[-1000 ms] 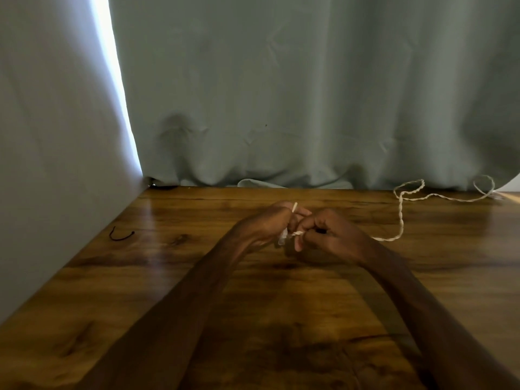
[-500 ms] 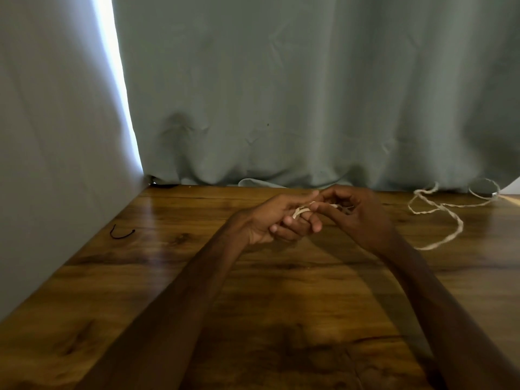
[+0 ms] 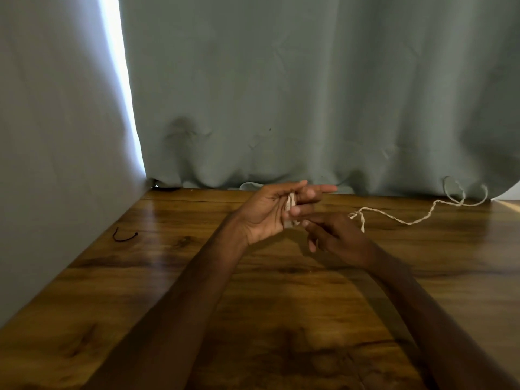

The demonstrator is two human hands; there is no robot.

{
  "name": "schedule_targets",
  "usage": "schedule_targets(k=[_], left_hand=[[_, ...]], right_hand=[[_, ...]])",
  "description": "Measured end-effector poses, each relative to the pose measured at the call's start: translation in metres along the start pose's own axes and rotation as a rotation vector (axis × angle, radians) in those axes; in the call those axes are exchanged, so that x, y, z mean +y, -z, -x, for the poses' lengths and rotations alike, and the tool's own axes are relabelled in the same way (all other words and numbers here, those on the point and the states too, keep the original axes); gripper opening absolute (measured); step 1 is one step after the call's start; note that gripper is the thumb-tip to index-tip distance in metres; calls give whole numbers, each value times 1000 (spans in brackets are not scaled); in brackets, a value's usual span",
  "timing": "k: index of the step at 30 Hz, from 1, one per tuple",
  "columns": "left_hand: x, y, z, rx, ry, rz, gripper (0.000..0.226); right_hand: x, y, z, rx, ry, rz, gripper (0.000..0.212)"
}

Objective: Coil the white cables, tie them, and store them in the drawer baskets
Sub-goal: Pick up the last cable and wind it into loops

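The left hand [image 3: 267,212] is raised a little over the wooden table [image 3: 197,277], palm turned to the right. Its middle fingers are curled round a small bundle of the white cable [image 3: 291,205], while its first finger points straight out to the right. Just to the right of the left hand and a little lower is the right hand [image 3: 337,237], with loosely bent fingers [image 3: 312,243] and one fingertip almost at the bundle. I cannot tell if this hand pinches the cable. From there the loose part of the cable goes further right of the left hand, lies on the table, and ends in loops at the foot of the grey-green curtain [image 3: 309,94]. The curtain hangs behind the left hand and closes the far side of the table. Well to the left of the left hand a short black cord [image 3: 125,237] lies on the table. Above that, a bright strip of light [image 3: 123,94] shows beside the curtain.
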State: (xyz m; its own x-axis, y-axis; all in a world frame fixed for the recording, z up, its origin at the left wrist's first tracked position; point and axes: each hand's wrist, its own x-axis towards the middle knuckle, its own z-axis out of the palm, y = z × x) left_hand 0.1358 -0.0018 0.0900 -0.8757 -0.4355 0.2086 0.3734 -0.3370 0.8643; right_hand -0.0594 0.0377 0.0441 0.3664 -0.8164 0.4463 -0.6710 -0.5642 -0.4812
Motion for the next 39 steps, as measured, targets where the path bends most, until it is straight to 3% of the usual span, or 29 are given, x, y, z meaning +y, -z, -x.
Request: schedule_targets(k=[3,6,10,14,18,22,26,30,33,35,39], left_hand=[[-2,8,-3,138,-98,74,47],[-2,14,-1,190,-149,113,30],[-7,22,-3,253,-160,-45,27],[-11,28,-8,345,-154,-159,46],[-11,31,-9,453,-148,-294,42],[-20,27,-13,550,-35,-505,35],[-33,31,-11,417,145,-808,30],[-34,18,-8,281,230,-575,28],[-27,9,-8,153,295,-444,65],[-24,4,-9,89,317,-380,75],[-18,-4,-8,52,205,-306,50]], right_hand=[[-1,-4,2,-78,-30,13,27],[-6,-6,1,-142,-14,62,25],[-15,-6,0,-131,10,121,27],[-22,-4,1,-108,29,187,20],[-25,4,3,-48,4,248,34],[-34,12,8,68,44,255,28],[-39,18,8,179,147,160,18],[-30,23,6,317,112,17,10],[-21,28,5,389,132,38,10],[-13,29,3,407,113,40,12],[-9,21,5,369,69,-68,15]])
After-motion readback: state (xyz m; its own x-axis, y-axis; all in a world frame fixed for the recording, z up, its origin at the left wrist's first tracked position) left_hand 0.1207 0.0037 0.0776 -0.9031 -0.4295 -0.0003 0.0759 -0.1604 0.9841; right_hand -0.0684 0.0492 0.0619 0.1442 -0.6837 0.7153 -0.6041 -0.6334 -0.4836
